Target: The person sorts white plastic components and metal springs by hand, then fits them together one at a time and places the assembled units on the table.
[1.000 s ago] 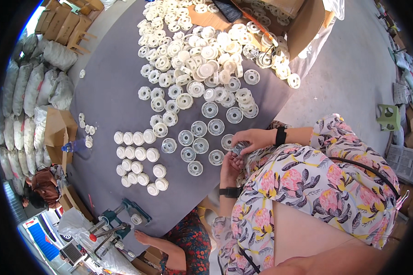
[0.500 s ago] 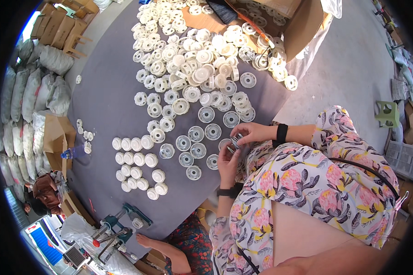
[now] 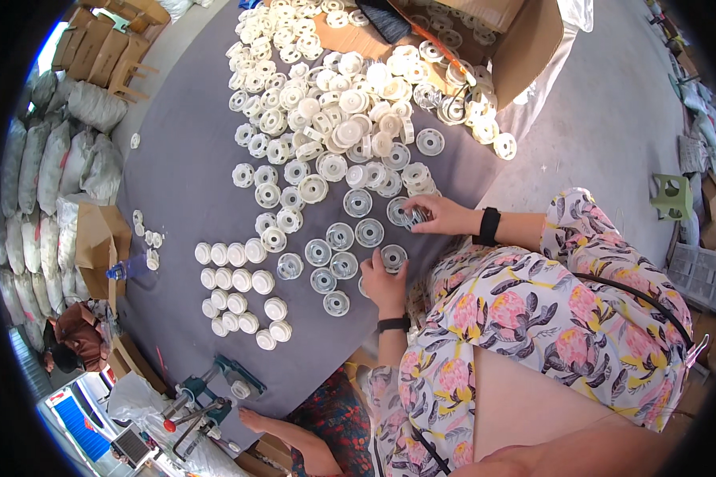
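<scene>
My right hand (image 3: pixel 444 215) grips a clear plastic wheel-shaped disc (image 3: pixel 418 214), tilted, beside another clear disc on the cloth. Below it, my left hand (image 3: pixel 384 288) lies low over the table with thumb and fingers apart. A clear disc (image 3: pixel 394 256) sits at those fingertips; whether they touch it, I cannot tell. Partly under the left hand is one more clear disc. Several similar discs (image 3: pixel 343 265) lie flat to the left of my hands. Further left, white round caps (image 3: pixel 236 278) stand in short rows.
A big heap of white wheel-shaped parts (image 3: pixel 326 103) covers the far table beside an open cardboard box (image 3: pixel 525 56) and a dark brush (image 3: pixel 386 20). A green hand press (image 3: pixel 207 393) stands at the lower left, near another person's arm (image 3: pixel 294 441). A bottle (image 3: pixel 127 266) lies at the left edge.
My hands have parted from the clear piece they were handling together. The right has moved away over the discs, and the left has come down to the left.
</scene>
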Motion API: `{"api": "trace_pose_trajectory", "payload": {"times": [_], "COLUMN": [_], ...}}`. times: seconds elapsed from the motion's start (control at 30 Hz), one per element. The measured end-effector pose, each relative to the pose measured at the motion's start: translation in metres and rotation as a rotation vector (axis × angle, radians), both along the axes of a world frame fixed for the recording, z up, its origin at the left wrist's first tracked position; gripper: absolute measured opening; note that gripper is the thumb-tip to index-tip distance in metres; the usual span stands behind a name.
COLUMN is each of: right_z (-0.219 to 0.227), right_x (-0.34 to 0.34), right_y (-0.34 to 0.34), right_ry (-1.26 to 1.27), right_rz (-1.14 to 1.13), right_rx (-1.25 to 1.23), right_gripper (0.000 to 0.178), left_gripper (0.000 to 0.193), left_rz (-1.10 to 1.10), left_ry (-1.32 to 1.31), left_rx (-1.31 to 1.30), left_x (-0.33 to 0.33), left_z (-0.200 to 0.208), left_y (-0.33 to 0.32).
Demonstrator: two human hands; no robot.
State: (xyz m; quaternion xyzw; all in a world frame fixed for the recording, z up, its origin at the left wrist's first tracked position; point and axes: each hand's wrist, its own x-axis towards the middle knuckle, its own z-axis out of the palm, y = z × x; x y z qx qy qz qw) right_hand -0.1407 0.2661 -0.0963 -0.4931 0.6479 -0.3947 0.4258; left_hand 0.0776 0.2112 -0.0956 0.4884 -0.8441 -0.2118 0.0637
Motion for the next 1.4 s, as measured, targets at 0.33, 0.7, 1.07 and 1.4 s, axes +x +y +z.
{"api": "trace_pose_trajectory", "payload": {"times": [0.33,0.7,1.07,1.4], "right_z": [0.016,0.043,0.046,0.059], "right_x": [0.006,-0.010,-0.009,-0.036], "right_y": [-0.010,-0.033,-0.060,-0.062], "right_ry": [-0.786,-0.766,-0.620,-0.751], "right_rz": [-0.009,0.131,0.123,0.076], "right_rx": [0.406,0.535,0.339,0.442], "right_gripper": [0.048,0.045,0.034,0.052], "left_gripper": [0.048,0.038,0.043,0.042], "left_rz": [0.140,0.124,0.410,0.279], "left_ry": [0.795,0.799,0.943,0.943], "left_rx": [0.713,0.759,0.827,1.010], "left_x": [-0.022,-0.023,-0.042,-0.056], "left_z": [0.012,0.029,0.059,0.075], "left_y": [-0.001,-0.024,-0.040,-0.058]}}
